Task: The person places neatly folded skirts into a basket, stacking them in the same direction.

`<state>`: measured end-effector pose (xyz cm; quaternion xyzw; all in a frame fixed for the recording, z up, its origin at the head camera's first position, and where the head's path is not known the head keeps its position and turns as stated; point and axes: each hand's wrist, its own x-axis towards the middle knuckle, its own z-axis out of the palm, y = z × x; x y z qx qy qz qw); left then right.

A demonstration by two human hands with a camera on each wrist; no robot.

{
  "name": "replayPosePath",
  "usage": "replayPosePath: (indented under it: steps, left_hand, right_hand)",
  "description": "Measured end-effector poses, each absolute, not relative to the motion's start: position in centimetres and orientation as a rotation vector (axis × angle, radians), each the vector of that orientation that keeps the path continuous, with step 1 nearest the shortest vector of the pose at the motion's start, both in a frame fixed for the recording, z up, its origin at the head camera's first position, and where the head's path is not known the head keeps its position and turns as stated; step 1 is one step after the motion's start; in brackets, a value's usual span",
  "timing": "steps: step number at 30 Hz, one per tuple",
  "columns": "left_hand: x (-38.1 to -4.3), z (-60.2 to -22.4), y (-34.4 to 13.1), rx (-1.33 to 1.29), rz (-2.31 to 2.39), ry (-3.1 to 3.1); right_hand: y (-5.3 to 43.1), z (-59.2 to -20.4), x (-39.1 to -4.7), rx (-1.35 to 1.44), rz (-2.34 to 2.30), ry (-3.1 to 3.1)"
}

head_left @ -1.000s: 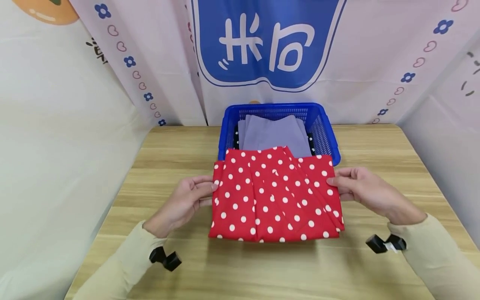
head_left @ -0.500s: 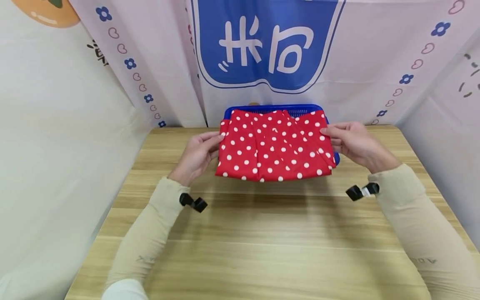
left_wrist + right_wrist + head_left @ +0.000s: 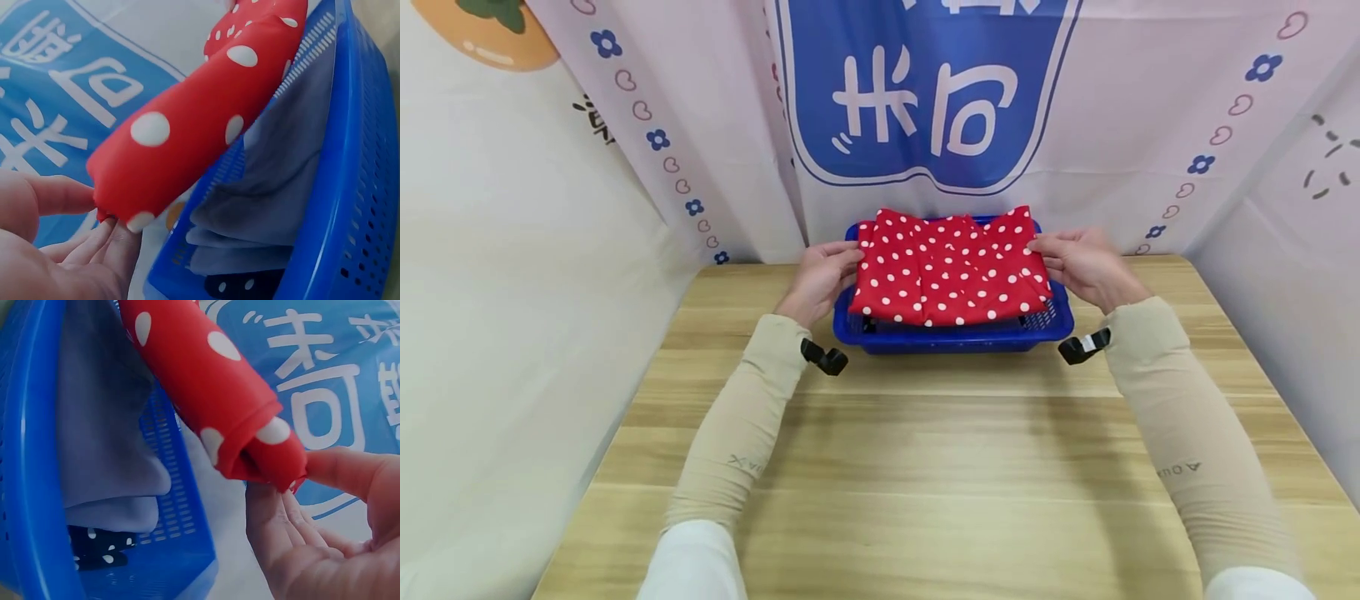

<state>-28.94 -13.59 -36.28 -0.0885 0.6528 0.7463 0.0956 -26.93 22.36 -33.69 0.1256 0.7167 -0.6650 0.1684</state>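
Observation:
A folded red cloth with white polka dots (image 3: 951, 271) is held over the blue plastic basket (image 3: 955, 340). My left hand (image 3: 823, 279) pinches its left side between thumb and fingers, and my right hand (image 3: 1090, 265) pinches the right side. Both wrist views show the cloth raised above the basket's contents. Inside lies a folded grey-purple cloth (image 3: 275, 169), on top of a black cloth with white dots (image 3: 100, 547). From the head view, the red cloth hides most of what the basket holds.
The basket stands at the back of a wooden table (image 3: 925, 467), close to a printed curtain (image 3: 917, 108) with a blue emblem. White fabric walls (image 3: 512, 333) enclose the left and right sides.
Both hands have carried the red dotted cloth away from the body, from in front of the basket to over it. The grey-purple cloth, seen earlier in the head view, is now covered there.

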Motion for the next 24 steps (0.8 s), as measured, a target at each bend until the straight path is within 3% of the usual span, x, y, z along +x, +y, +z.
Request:
replayPosePath:
  steps: [24]
  left_hand:
    - [-29.2,-37.8,-15.2,-0.271,2.059,1.938]
  right_hand:
    - [21.5,-36.7,-27.5,0.190,-1.427,2.431]
